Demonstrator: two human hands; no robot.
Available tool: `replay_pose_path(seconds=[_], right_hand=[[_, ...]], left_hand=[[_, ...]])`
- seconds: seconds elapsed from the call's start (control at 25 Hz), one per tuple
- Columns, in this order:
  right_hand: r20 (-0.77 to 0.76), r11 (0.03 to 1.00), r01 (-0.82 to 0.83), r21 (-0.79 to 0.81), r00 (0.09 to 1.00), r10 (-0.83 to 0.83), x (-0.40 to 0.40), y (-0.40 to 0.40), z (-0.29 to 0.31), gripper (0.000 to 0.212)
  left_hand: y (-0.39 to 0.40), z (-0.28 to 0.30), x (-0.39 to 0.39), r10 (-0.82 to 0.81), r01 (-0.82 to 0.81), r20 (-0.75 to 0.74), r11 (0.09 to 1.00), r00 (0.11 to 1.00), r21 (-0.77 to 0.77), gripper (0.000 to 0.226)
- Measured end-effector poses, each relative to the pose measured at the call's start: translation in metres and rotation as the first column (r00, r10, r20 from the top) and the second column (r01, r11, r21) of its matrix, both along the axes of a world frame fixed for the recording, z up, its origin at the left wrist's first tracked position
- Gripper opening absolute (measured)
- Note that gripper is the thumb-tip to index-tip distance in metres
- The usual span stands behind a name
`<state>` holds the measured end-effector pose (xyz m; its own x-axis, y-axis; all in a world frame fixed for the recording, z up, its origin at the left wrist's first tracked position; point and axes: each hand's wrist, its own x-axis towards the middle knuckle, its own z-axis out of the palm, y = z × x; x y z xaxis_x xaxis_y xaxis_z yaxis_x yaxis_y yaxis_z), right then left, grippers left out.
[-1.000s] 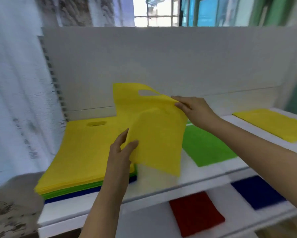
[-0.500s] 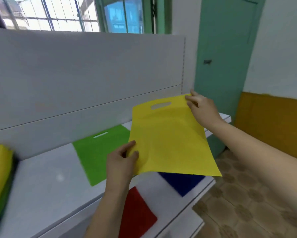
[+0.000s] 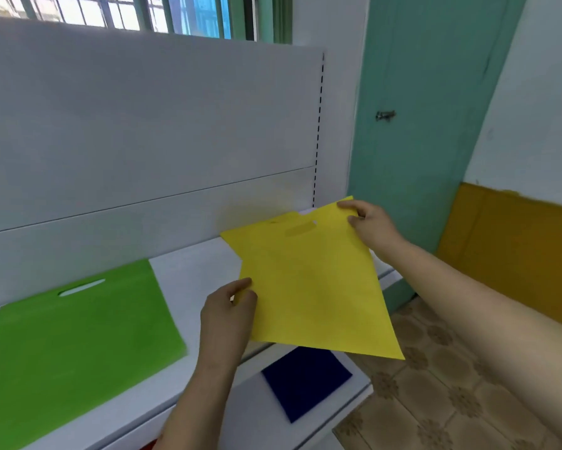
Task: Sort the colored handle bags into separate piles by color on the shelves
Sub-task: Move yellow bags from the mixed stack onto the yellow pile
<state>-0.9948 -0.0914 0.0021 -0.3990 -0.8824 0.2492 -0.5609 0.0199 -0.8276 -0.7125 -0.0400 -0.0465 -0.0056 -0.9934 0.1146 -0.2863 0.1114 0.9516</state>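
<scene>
Both hands hold a flat yellow handle bag (image 3: 308, 287) over the right end of the upper white shelf (image 3: 195, 271). My left hand (image 3: 229, 311) pinches its near left edge. My right hand (image 3: 370, 225) grips its far right corner beside the handle slot. Under the bag's far left part a second yellow bag (image 3: 232, 237) shows as a corner on the shelf. A green handle bag (image 3: 78, 332) lies flat on the same shelf to the left. A dark blue bag (image 3: 305, 381) lies on the lower shelf (image 3: 347, 394), below the held bag.
A white back panel (image 3: 143, 141) rises behind the shelves. A teal door (image 3: 419, 125) stands right of the shelf end, with tiled floor (image 3: 435, 401) below it. A sliver of red (image 3: 148, 446) shows at the bottom edge on the lower shelf.
The view has swung right, away from the mixed stack on the left. Both hands have carried the yellow bag to the right end of the upper shelf and lowered it toward the surface.
</scene>
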Motion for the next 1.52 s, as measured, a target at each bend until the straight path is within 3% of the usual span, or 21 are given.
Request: replay_pose_path(seconds=[0.24,0.32,0.4,0.56,0.72,0.88,1.0,1.2,1.4,1.52], right_hand=[[-0.05,0.989,-0.145,0.0,0.988,0.144,-0.017,-0.102,-0.014,0.04],[-0.098,0.983,-0.179,0.029,0.979,0.181,-0.019,-0.137,-0.017,0.042],[-0.162,0.98,-0.19,0.058,0.967,0.197,-0.022,-0.166,-0.022,0.043],[-0.22,0.965,-0.226,0.131,0.943,0.251,-0.026,-0.204,-0.031,0.042],[-0.302,0.942,-0.25,0.225,0.901,0.311,-0.029,-0.232,-0.053,0.042],[-0.449,0.903,-0.114,0.414,0.837,0.311,-0.034,-0.236,-0.066,0.053],[-0.39,0.856,-0.161,0.492,0.838,0.382,-0.037,-0.232,-0.06,0.055],[-0.139,0.834,-0.306,0.46,0.902,0.408,-0.048,-0.224,-0.055,0.055],[-0.215,0.801,-0.353,0.484,0.839,0.5,-0.061,-0.215,-0.062,0.061],[-0.377,0.818,-0.297,0.492,0.775,0.508,-0.055,-0.212,-0.057,0.063]], left_hand=[[-0.054,-0.009,-0.034,-0.116,0.113,0.185,0.993,0.976,0.028,0.034],[-0.072,-0.007,-0.04,-0.137,0.124,0.31,0.99,0.941,0.062,0.037],[-0.091,-0.004,-0.044,-0.155,0.11,0.454,0.986,0.877,0.124,0.047],[-0.121,0.001,-0.06,-0.142,0.0,0.592,0.972,0.794,0.233,0.063],[-0.138,-0.002,-0.077,-0.07,-0.1,0.534,0.954,0.843,0.284,0.064],[-0.148,-0.008,-0.089,0.05,-0.216,0.491,0.933,0.87,0.287,0.064],[-0.154,-0.011,-0.094,0.146,-0.281,0.426,0.92,0.893,0.274,0.062],[-0.162,-0.015,-0.103,0.208,-0.34,0.413,0.899,0.886,0.277,0.059],[-0.163,-0.02,-0.114,0.265,-0.383,0.44,0.901,0.858,0.203,0.058],[-0.162,-0.018,-0.113,0.299,-0.407,0.442,0.897,0.846,0.172,0.061]])
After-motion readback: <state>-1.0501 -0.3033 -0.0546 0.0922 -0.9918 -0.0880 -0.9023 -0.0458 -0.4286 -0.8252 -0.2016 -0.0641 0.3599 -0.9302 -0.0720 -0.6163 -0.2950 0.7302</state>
